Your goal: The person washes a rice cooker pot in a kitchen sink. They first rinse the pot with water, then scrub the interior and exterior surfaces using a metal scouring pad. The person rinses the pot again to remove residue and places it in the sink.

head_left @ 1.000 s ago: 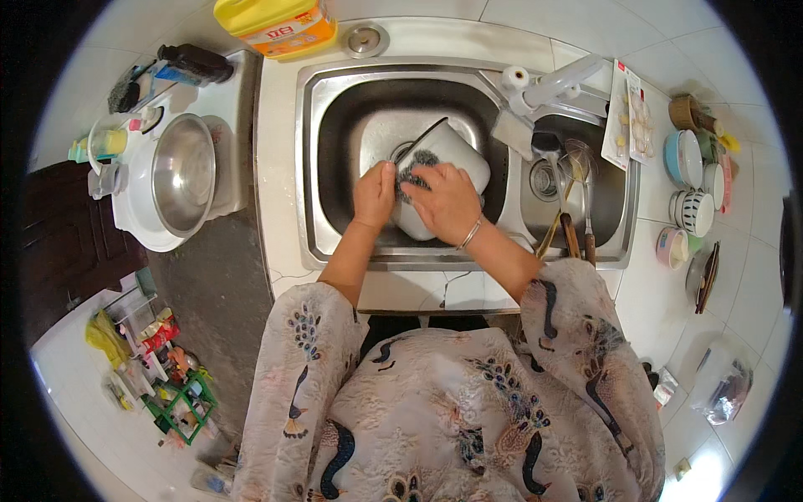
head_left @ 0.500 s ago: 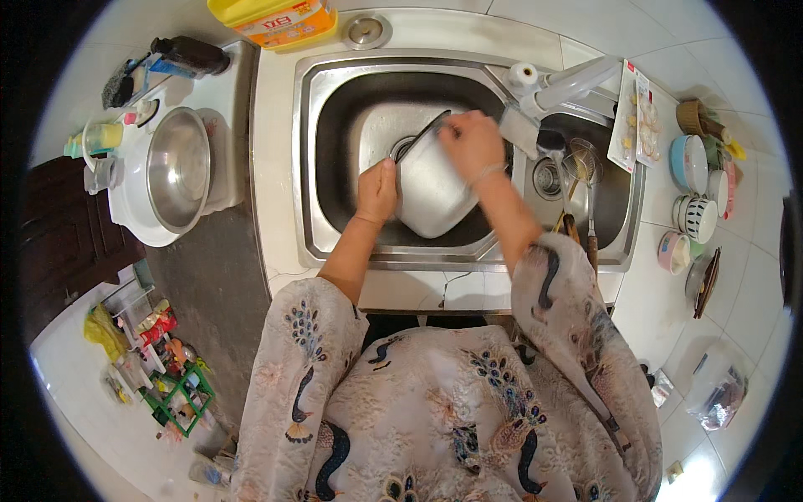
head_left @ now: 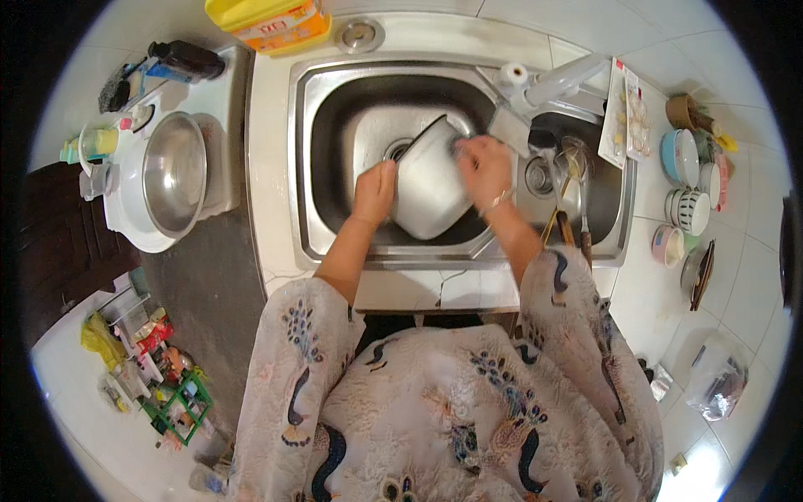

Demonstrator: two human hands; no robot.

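A white, deep, round-cornered dish with a dark rim [head_left: 428, 197] is tilted on its side in the large sink basin. My left hand [head_left: 375, 192] grips its rim on the left, fingers closed. Against the dish's right side, my right hand [head_left: 487, 171] is closed and blurred by motion. Something small and dark shows at its fingertips, too smeared to name. The sink's drain [head_left: 396, 151] lies partly behind the dish. The pale faucet [head_left: 556, 86] reaches over the divider.
The smaller basin to the right holds a wire strainer [head_left: 575, 159] and long-handled utensils. Bowls [head_left: 679, 157] stand on the right counter. Left of the sink sits a steel bowl [head_left: 174, 176]. A yellow container [head_left: 280, 25] and a round metal lid [head_left: 360, 36] are behind the sink.
My right hand has moved down and slightly right along the dish. The dish has turned a little, its side facing up more. My left hand keeps its grip on the rim.
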